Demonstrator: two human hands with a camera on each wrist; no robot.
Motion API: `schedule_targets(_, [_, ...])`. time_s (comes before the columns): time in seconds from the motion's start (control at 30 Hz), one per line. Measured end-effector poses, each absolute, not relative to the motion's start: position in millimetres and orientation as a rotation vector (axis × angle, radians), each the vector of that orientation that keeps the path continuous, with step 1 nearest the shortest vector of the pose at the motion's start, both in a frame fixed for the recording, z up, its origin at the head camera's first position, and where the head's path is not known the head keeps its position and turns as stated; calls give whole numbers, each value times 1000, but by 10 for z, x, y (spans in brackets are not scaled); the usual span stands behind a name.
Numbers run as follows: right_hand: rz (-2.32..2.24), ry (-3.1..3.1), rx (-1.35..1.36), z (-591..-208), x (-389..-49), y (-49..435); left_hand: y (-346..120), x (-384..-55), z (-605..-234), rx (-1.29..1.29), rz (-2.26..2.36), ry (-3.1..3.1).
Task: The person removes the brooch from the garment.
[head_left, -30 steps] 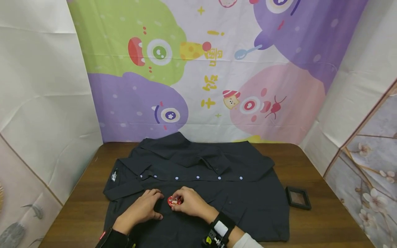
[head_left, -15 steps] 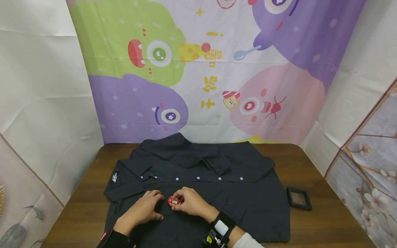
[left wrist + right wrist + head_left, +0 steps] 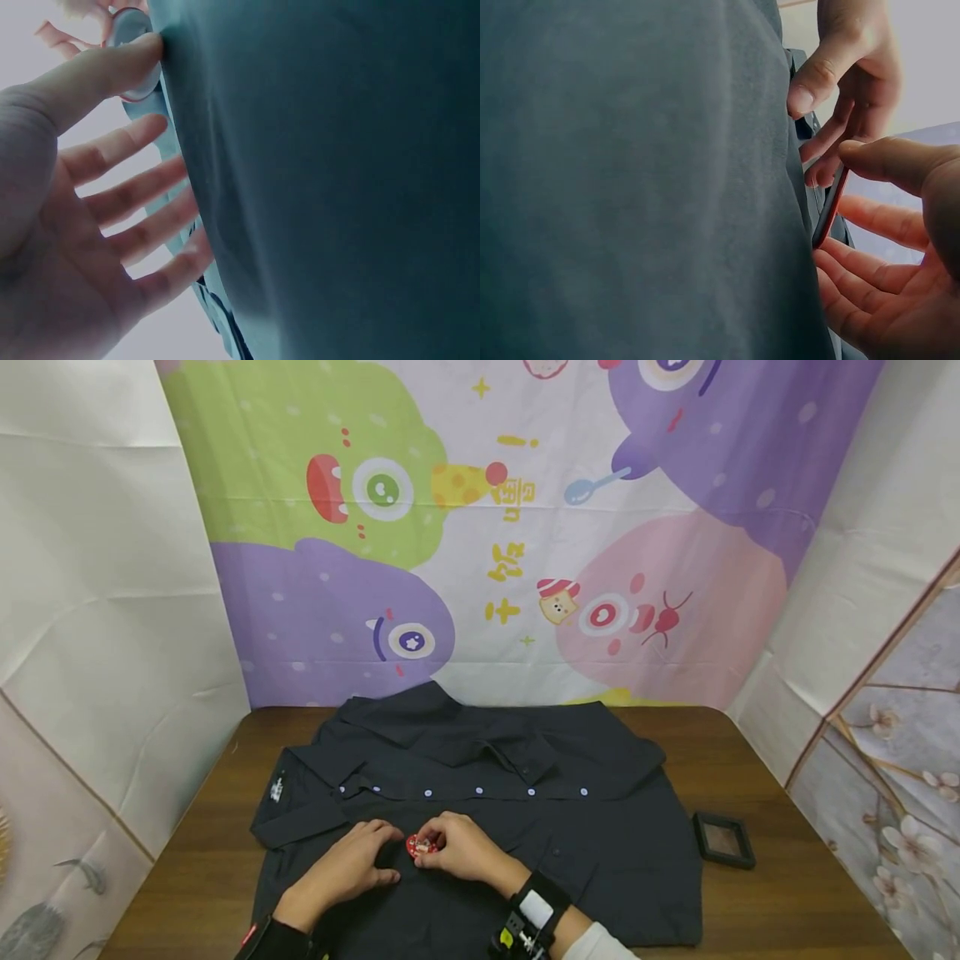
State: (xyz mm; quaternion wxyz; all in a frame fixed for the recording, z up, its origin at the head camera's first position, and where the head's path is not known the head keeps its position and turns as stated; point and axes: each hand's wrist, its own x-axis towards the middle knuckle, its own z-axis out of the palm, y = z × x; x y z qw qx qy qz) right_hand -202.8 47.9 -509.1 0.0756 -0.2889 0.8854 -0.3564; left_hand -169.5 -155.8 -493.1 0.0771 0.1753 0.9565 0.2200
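A dark button-up shirt (image 3: 600, 860) lies spread on the table. My right hand (image 3: 461, 850) pinches a round red pin badge (image 3: 412, 845) between thumb and fingers. In the right wrist view the badge (image 3: 830, 210) is tilted edge-on, its lower edge right at the cloth. Its grey back with a thin red rim faces the left wrist view, where the badge (image 3: 129, 26) is partly hidden behind my left thumb. Just left of it, my left hand (image 3: 351, 862) has its fingers spread, fingertips at the shirt, holding nothing.
A small black square frame (image 3: 726, 858) lies on the wooden table (image 3: 787, 902), right of the shirt. Pale buttons (image 3: 478, 792) run across the shirt beyond my hands. A cartoon-print cloth (image 3: 495, 652) hangs behind the table's far edge.
My left hand has shifted slightly right, closer to the badge. My right hand keeps its pinch on the badge, almost still.
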Motion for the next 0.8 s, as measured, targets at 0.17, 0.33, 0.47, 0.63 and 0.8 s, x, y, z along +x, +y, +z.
schedule_targets(0.17, [-1083,2644,-863,-5067,-2033,484,-1560,-1687,-4926,616,685,2877])
schedule_targets(0.33, [-1072,2644,-862,-5075,-2041,483,-1559,-1675,-4916,642,696,2900])
schedule_targets(0.47, [-1079,2638,-861,-5082,-2038,481,-1554,-1670,-4918,650,709,2917])
schedule_targets(0.63, [-1141,2591,-837,-5068,-2040,481,-1536,-1673,-4923,641,730,2925])
schedule_targets(0.8, [-1242,2523,-792,-5021,-2065,493,-1528,-1680,-4915,633,745,2944])
